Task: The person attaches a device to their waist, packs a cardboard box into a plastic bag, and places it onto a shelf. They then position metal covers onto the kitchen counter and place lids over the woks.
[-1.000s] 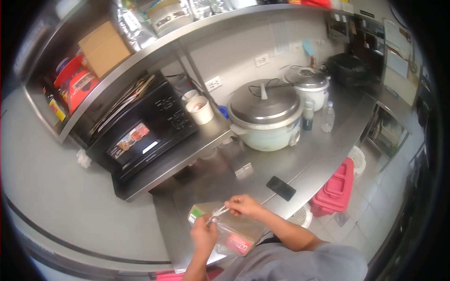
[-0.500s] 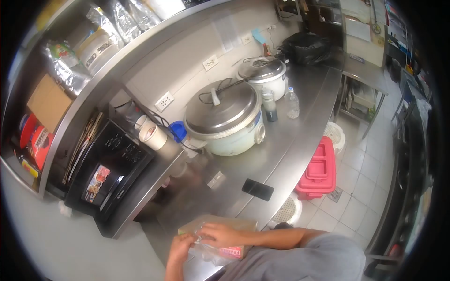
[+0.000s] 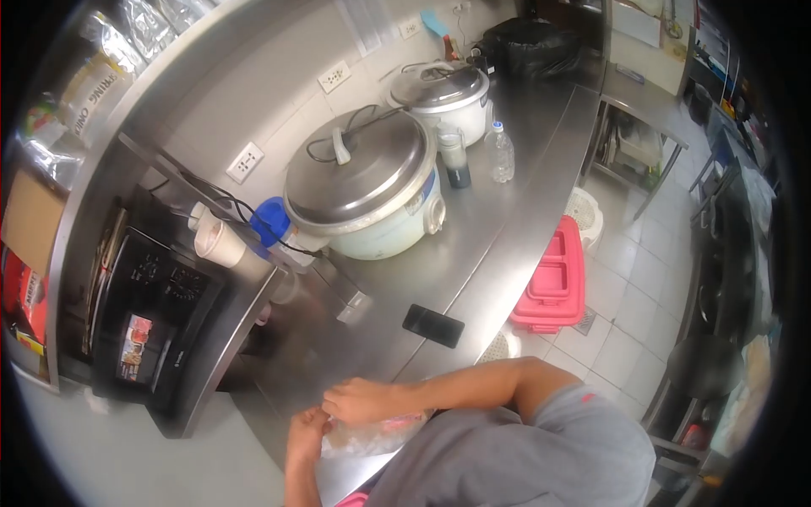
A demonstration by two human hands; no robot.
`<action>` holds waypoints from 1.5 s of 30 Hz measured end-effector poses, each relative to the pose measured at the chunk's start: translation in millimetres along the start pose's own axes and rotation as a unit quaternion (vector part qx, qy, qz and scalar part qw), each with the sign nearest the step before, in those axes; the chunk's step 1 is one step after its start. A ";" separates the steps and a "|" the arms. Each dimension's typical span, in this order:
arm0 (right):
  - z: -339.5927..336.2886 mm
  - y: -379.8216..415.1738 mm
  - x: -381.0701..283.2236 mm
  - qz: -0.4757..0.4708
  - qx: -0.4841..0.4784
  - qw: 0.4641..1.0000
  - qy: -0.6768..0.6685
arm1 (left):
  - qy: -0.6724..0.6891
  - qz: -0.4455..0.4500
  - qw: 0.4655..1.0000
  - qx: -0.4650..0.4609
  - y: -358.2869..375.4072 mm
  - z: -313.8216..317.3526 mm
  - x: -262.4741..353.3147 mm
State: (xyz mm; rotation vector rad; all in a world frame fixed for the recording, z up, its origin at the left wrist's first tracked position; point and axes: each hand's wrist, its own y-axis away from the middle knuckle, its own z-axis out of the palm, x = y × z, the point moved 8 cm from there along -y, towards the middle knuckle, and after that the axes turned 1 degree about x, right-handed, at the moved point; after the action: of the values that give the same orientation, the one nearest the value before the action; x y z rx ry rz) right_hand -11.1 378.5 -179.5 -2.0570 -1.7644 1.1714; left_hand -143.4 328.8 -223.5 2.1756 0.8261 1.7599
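Note:
My left hand [image 3: 305, 431] and my right hand [image 3: 358, 400] meet at the front of the steel counter. Both sets of fingers are closed, pinching the gathered edge of a clear plastic bag [image 3: 365, 438]. Red print shows near the bag's right side, under my right forearm. My arm and grey shirt hide much of the bag, and its contents cannot be made out. A black phone [image 3: 433, 326] lies flat on the counter beyond my right forearm.
A large rice cooker [image 3: 372, 234] and a smaller one [image 3: 463, 118] stand along the wall. Close by are a tumbler [image 3: 454, 159] and a water bottle [image 3: 501, 155]. A black microwave [image 3: 156, 308] sits at left. A red-lidded bin [image 3: 551, 283] stands on the floor.
The view has shifted, so the counter items appear lower left or higher up. My hands stay together at the bag; the brown surface seen beneath them before is now mostly hidden.

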 end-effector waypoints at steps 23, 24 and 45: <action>-7.0 223.3 212.1 0.678 -0.090 0.723 0.093 | 0.404 0.276 0.799 -0.350 73.4 18.9 8.4; -7.1 226.7 211.2 0.681 -0.078 0.722 0.090 | 0.387 0.264 0.819 -0.332 71.4 10.6 -2.0; -42.3 389.7 -212.9 0.302 0.552 0.579 -0.518 | 0.091 0.201 0.509 -0.832 234.6 170.3 26.8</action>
State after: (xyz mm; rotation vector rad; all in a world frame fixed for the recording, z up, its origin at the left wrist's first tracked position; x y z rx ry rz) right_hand 313.7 94.3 -292.7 -1.0130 0.1069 2.9506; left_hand 88.3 181.2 -127.1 0.6841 -1.1824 1.5033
